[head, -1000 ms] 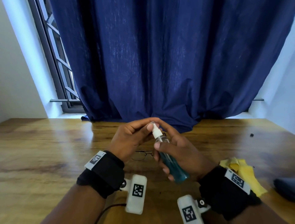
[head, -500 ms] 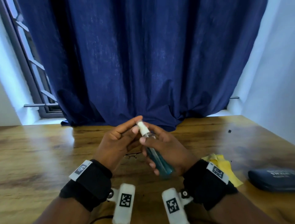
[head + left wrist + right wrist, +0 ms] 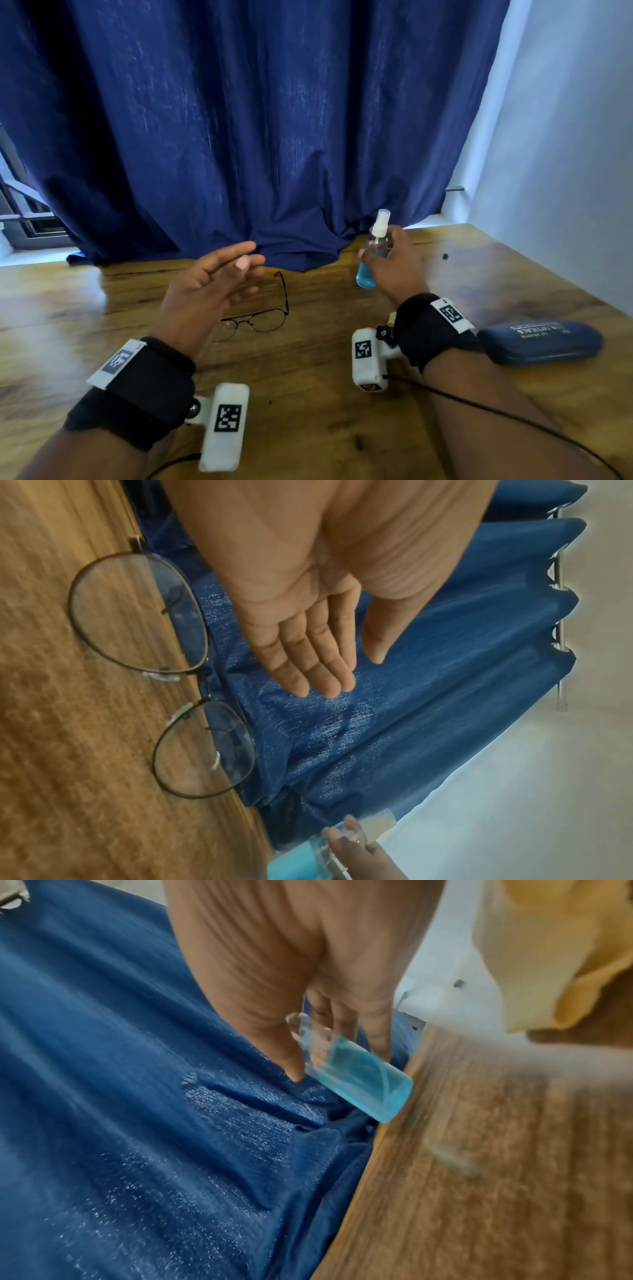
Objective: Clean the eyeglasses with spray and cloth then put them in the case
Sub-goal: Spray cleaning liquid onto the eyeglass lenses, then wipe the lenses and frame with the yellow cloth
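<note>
From the head view, the right hand [image 3: 394,265] grips the spray bottle [image 3: 373,253] near the curtain [image 3: 274,137] at the surface's [image 3: 308,394] far edge, the case [image 3: 541,341] well apart at right. The left wrist view shows the left hand [image 3: 308,601] open and empty above the eyeglasses [image 3: 164,674], which lie on bare wood. In the right wrist view, the bottle is tilted just beside the curtain hem, a yellow cloth [image 3: 548,961] blurred at top right.

One head view, two close wrist views.
The head camera looks forward and down over the table [image 3: 308,359] toward the curtain [image 3: 239,120]. Each wrist camera looks along its palm from very near; all three share the curtain and table.
</note>
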The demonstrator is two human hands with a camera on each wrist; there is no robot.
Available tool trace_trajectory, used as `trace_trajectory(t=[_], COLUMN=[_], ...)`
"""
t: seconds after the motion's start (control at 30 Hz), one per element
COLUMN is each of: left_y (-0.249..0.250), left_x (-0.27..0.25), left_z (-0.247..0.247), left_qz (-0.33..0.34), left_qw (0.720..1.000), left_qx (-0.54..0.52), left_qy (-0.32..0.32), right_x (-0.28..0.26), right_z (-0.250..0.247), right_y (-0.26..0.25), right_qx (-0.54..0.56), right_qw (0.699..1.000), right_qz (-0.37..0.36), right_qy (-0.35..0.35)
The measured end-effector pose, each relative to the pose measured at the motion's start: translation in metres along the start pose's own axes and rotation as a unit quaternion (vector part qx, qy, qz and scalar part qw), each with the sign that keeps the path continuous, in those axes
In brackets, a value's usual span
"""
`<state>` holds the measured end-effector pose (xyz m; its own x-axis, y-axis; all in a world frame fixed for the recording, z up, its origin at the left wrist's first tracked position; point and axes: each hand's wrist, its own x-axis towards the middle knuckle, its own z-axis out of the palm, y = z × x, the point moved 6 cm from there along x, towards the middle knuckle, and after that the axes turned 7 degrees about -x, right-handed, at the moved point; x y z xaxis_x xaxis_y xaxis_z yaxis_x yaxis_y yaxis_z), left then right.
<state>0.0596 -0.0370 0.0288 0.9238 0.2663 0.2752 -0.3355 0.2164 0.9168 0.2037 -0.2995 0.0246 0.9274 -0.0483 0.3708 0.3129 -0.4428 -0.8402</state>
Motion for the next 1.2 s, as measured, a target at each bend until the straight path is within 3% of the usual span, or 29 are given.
trace_trajectory(t=[0.17,0.27,0.37,0.43,0.57,0.77,0.87,0.97,1.07,1.13,1.2], left_y=[0.005,0.017,0.044,0.053,0.034,0.008,-0.001,0.000,0.012,0.021,0.029], left_x=[0.001,-0.001,-0.004,-0.005,0.001,-0.001,-0.001,0.001,0.001,0.001,-0.001], left_z=[-0.007,-0.012,-0.017,-0.020,-0.031,-0.030,-0.029,-0.026,-0.023,-0.025,-0.027], left_qz=[0.004,0.043,0.149,0.166,0.045,-0.082,-0.106,-0.077,-0.021,0.018,0.051], left_qw=[1.000,0.992,0.933,0.908,0.916,0.898,0.868,0.850,0.852,0.883,0.906], left_qx=[0.010,0.115,0.321,0.378,0.398,0.429,0.479,0.519,0.523,0.469,0.415], left_qy=[0.019,0.043,0.073,0.072,0.022,-0.055,-0.070,-0.055,-0.018,0.027,0.069], right_x=[-0.001,0.000,0.000,0.001,0.003,-0.005,-0.006,-0.007,-0.006,-0.003,0.000], right_z=[0.008,0.010,0.011,0.011,0.004,-0.017,-0.022,-0.029,-0.040,-0.038,-0.032], right_y=[0.005,0.005,0.007,0.009,0.007,-0.011,-0.016,-0.023,-0.036,-0.037,-0.024], right_qx=[-0.014,-0.021,-0.009,0.008,0.007,0.037,0.044,0.027,-0.058,-0.188,-0.307], right_qw=[0.999,0.999,0.999,0.999,0.999,0.985,0.978,0.975,0.982,0.979,0.951], right_qz=[0.031,0.031,0.030,0.029,0.020,0.012,0.005,-0.025,-0.058,-0.050,-0.005], right_qy=[-0.025,-0.036,-0.036,-0.028,0.047,0.170,0.204,0.218,0.171,0.065,-0.042])
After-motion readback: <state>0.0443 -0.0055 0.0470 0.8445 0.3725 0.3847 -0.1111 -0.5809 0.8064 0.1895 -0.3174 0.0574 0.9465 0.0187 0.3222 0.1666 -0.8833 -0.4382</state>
